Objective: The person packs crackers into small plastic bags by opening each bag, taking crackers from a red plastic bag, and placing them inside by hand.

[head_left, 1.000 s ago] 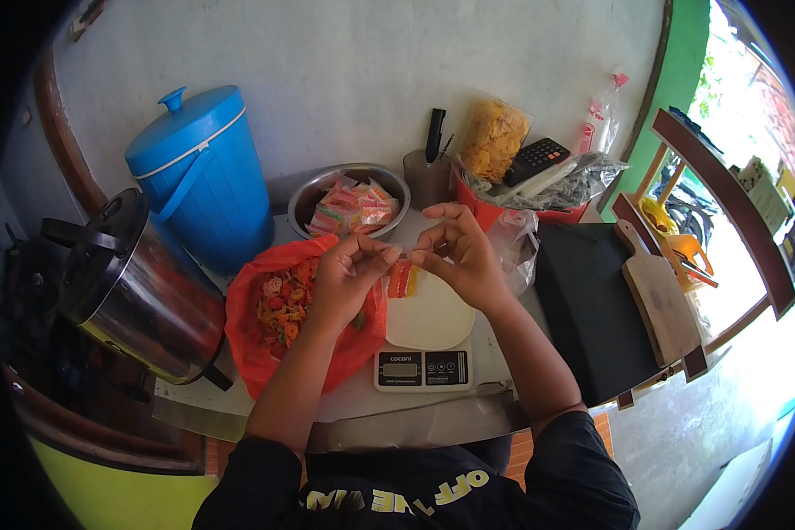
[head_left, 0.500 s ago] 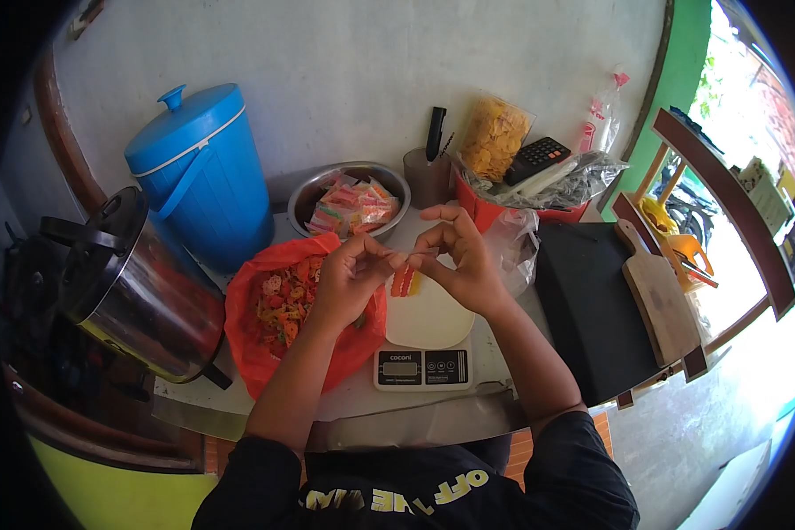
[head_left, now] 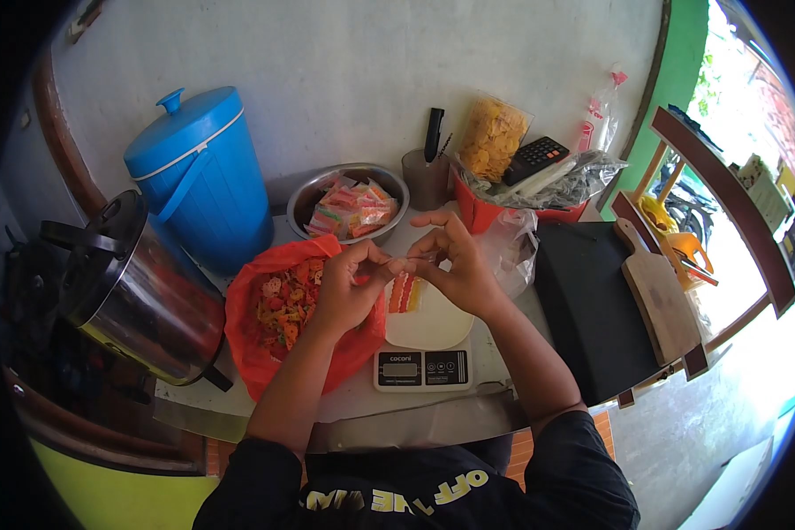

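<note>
My left hand [head_left: 353, 287] and my right hand [head_left: 455, 269] meet fingertip to fingertip over a white kitchen scale [head_left: 428, 331]. Both pinch the top edge of a small clear plastic packet [head_left: 404, 293] with red, white and yellow markings, which hangs below the fingers. Its contents are too small to make out. Beside my left wrist, an open red plastic bag [head_left: 247, 353] holds colourful dry crackers [head_left: 283, 300]. Behind the hands, a metal bowl [head_left: 301, 190] contains several similar packets [head_left: 353, 208].
At left stand a blue lidded cooler [head_left: 208, 185] and a shiny steel pot [head_left: 155, 300]. To the right are a clear plastic bag [head_left: 511, 252], a black box [head_left: 587, 309] and a wooden cutting board [head_left: 658, 296]. A red container [head_left: 477, 208] holding a calculator [head_left: 539, 159] sits behind.
The fingertips have drawn closer together at the top of the packet, and my left hand has shifted slightly. The packet stays between them.
</note>
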The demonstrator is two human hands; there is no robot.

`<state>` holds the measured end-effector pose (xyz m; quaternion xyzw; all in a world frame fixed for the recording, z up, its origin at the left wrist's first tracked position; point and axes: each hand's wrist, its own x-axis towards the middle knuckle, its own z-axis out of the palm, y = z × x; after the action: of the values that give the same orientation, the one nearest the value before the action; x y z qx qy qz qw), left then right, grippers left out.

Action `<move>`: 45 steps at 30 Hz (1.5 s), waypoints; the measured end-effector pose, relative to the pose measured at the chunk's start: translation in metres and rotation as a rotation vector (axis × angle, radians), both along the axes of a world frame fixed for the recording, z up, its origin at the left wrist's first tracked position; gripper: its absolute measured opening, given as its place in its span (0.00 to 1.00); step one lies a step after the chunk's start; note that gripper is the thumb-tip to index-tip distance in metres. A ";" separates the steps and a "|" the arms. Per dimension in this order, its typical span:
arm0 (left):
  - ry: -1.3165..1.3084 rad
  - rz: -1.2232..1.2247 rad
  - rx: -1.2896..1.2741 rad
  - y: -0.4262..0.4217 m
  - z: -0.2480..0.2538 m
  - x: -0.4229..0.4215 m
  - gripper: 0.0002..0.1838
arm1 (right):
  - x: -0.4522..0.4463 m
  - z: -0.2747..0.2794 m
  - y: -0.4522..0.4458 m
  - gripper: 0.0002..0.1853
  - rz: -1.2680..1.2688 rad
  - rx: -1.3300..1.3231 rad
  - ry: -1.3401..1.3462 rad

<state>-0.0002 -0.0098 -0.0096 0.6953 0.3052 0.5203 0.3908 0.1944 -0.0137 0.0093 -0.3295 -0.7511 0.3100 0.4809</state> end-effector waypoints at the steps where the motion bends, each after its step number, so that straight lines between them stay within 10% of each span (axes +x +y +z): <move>1: 0.014 -0.005 -0.005 0.000 0.000 0.000 0.08 | 0.001 -0.003 0.002 0.26 -0.003 0.003 0.017; 12: 0.360 0.189 0.187 -0.001 -0.002 -0.064 0.12 | 0.026 -0.015 0.027 0.10 -0.116 0.040 -0.246; 20: 0.414 0.454 0.261 -0.010 -0.032 -0.135 0.12 | -0.022 -0.020 0.089 0.12 -0.023 -0.500 0.708; 28: 0.454 0.615 0.325 -0.015 -0.048 -0.162 0.12 | -0.063 -0.038 0.044 0.18 0.417 -0.146 -0.530; 31: 0.505 0.583 0.389 -0.008 -0.054 -0.173 0.15 | -0.087 -0.060 0.021 0.22 0.137 0.141 -0.830; 40: 0.762 0.572 0.034 -0.006 -0.082 -0.184 0.56 | -0.110 -0.070 0.040 0.22 0.165 0.183 -0.754; 45: 0.774 0.656 0.009 -0.003 -0.088 -0.194 0.57 | -0.131 -0.085 0.067 0.20 0.119 0.323 -0.735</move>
<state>-0.1937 -0.0129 -0.0978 0.7064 0.6276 0.3212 0.0621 0.0634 0.0535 -0.0756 -0.2946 -0.9297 0.0770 0.2072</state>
